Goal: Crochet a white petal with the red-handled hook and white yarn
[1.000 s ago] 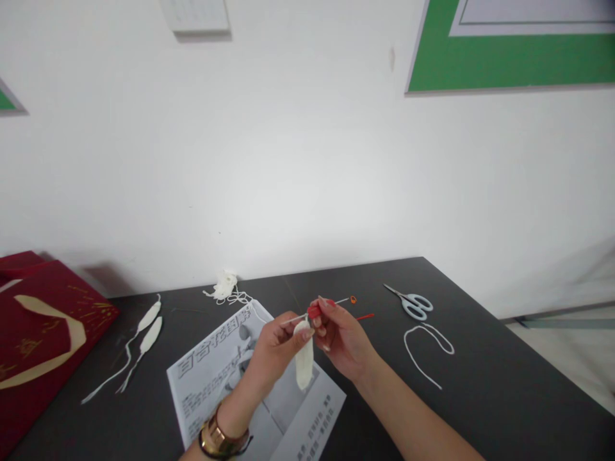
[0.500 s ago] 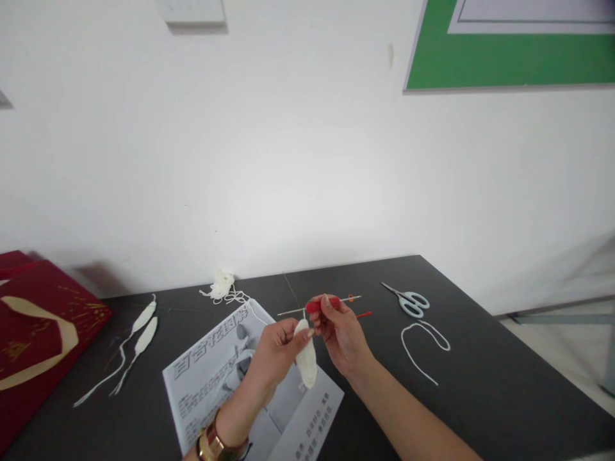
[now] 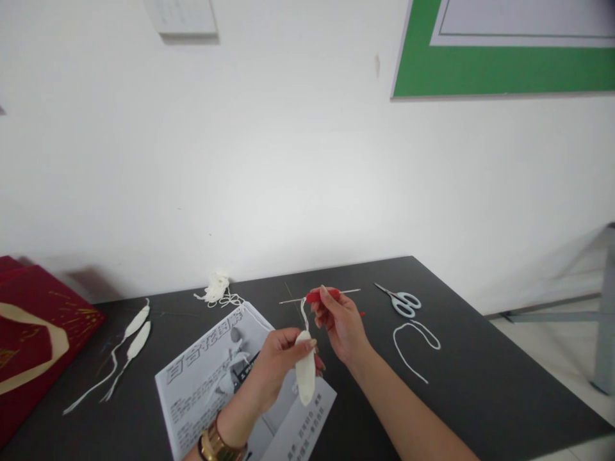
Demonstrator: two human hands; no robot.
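My left hand (image 3: 281,360) is closed, pinching a white crocheted petal-shaped piece (image 3: 305,381) by its upper end. A short strand of white yarn (image 3: 304,315) runs up from that piece to the crochet hook. My right hand (image 3: 344,326) grips the red handle of the crochet hook (image 3: 323,295), whose thin metal shafts stick out on both sides. The hook lies nearly level above the petal. Beneath my left hand lies a printed sheet (image 3: 192,397) with pictures and text.
Two white petal pieces (image 3: 139,339) with yarn tails rest at the left, beside a dark red bag (image 3: 29,333). Tangled white yarn (image 3: 216,289) sits near the wall. Scissors (image 3: 401,299) and a loose yarn piece (image 3: 398,349) lie at the right on the black table (image 3: 461,397).
The petal piece is lower and farther from the hook, with a longer strand of yarn between them. The right hand and hook have risen a little. The camera view has shifted slightly.
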